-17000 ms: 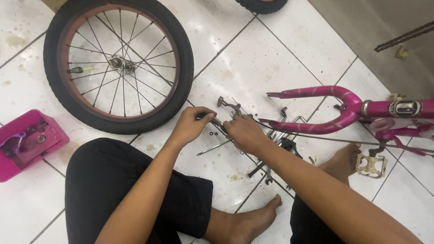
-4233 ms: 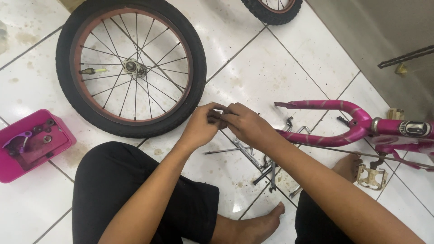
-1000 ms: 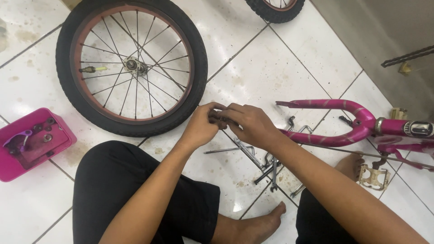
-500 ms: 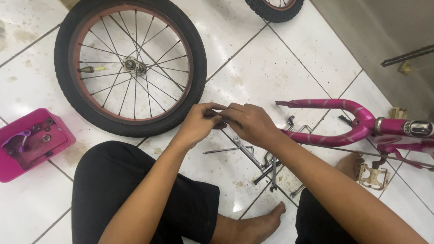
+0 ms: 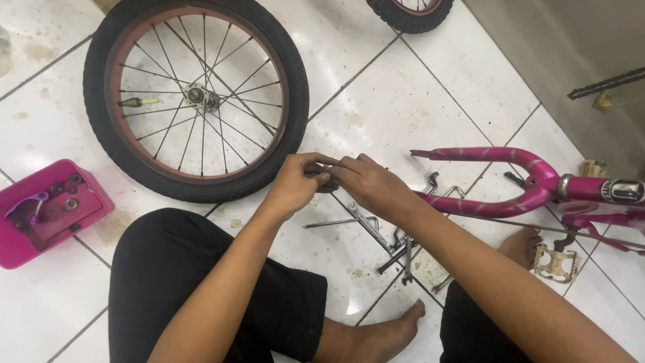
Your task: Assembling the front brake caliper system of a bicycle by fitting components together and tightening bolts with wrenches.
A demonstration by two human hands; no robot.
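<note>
- The left hand [image 5: 295, 183] and the right hand [image 5: 368, 185] meet fingertip to fingertip over the tiled floor [image 5: 416, 101], just below the rim of the big wheel [image 5: 196, 99], on its lower right side.
- Grip: both sets of fingers are pinched together on one small dark part [image 5: 326, 183] held between them. What the part is cannot be told, since the fingers cover nearly all of it.
- The part sits right at the meeting point, so neither hand has to reach for it. The left thumb and forefinger close on it from the wheel's side, the right fingers from the far side. Its long axis, as far as can be judged, runs across from one hand to the other.
- The left hand is the nearer one to the wheel; the right forearm crosses over the loose tools.
- Away from the wheel, below and right of the hands, a scatter of spanners [image 5: 386, 238] lies on the floor, close by but untouched.
- Further from the wheel to the right lies the pink bicycle frame [image 5: 510, 178], its tube end pointing back toward the hands, with a pedal [image 5: 556, 262] beneath it.
- On the wheel's lower left side, well apart from the hands, sits a pink tray [image 5: 91, 202] with small metal bits in it.
- A second tyre [image 5: 410, 12] shows at the top edge, right of the wheel.
</note>
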